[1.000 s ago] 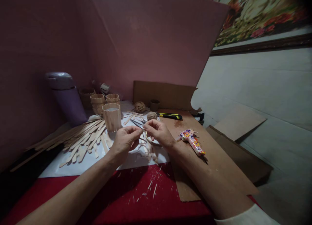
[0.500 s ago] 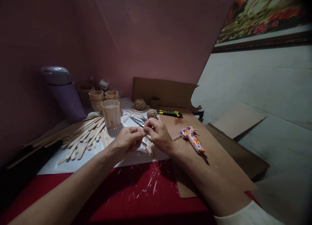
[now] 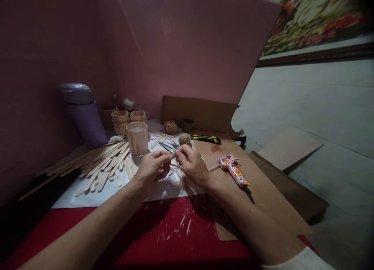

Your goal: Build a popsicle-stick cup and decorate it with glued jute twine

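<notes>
My left hand [image 3: 154, 167] and my right hand [image 3: 189, 163] meet over the white sheet, each with thumb and fingers pinched together. Whatever lies between the fingertips is too small and hidden to make out. Just beyond them are scissors [image 3: 166, 147], their handles partly covered by my right hand. A ball of twine [image 3: 185, 139] sits behind the right hand. To the left of my hands stands a cup made of wooden craft sticks [image 3: 137, 140]. A glue gun with a flower pattern [image 3: 233, 169] lies on cardboard to the right.
Loose craft sticks [image 3: 106, 166] fan out at the left, near a purple bottle [image 3: 87, 122]. More stick cups [image 3: 120, 122] stand behind. A yellow and black utility knife [image 3: 206, 139] rests on the cardboard [image 3: 263, 207]. Wood scraps litter the red cloth [image 3: 172, 239].
My fingertips have drawn slightly apart, and the right fingers have shifted their pinch. The whole view has swung a little left, so everything sits farther right.
</notes>
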Tool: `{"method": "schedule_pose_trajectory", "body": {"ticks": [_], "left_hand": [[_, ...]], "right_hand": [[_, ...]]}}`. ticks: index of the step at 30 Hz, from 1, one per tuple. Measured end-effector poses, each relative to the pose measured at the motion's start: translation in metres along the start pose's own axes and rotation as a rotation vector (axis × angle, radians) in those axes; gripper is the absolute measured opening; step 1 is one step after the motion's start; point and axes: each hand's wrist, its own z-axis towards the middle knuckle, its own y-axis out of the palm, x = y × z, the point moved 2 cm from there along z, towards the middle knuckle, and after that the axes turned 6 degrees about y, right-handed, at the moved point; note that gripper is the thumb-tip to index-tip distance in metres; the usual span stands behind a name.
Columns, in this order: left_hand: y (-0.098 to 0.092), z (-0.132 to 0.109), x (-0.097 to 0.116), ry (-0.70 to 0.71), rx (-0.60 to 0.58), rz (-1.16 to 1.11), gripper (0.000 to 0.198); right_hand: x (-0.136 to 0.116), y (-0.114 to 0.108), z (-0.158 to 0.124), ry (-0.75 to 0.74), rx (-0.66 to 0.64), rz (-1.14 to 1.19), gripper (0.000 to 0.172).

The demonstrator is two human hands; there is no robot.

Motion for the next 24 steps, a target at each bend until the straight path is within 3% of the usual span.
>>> {"method": "schedule_pose_trajectory", "body": {"ticks": [4,8,12,15,17,20,24], "left_hand": [[0.003,-0.002,0.0,0.0,0.04,-0.03,0.021],[0.002,-0.002,0.002,-0.035,0.008,-0.054,0.024],[-0.003,0.001,0.003,-0.046,-0.009,-0.098,0.029],[-0.004,0.002,0.003,-0.045,-0.01,-0.102,0.028],[-0.004,0.001,0.003,-0.047,-0.017,-0.094,0.03],[-0.002,0.0,0.003,-0.063,-0.045,-0.076,0.031],[-0.001,-0.002,0.003,-0.062,-0.074,-0.054,0.028]], "right_hand": [[-0.002,0.002,-0.002,-0.009,0.036,-0.071,0.019],[0.0,0.003,-0.004,-0.03,0.06,-0.035,0.019],[0.003,0.001,-0.004,-0.197,0.053,-0.015,0.01],[0.006,0.0,-0.004,-0.379,0.027,0.009,0.023],[0.007,-0.001,-0.004,-0.462,0.014,0.015,0.021],[0.008,-0.002,-0.004,-0.533,0.036,0.012,0.012],[0.01,-0.005,-0.003,-0.516,0.06,-0.013,0.011]]}}
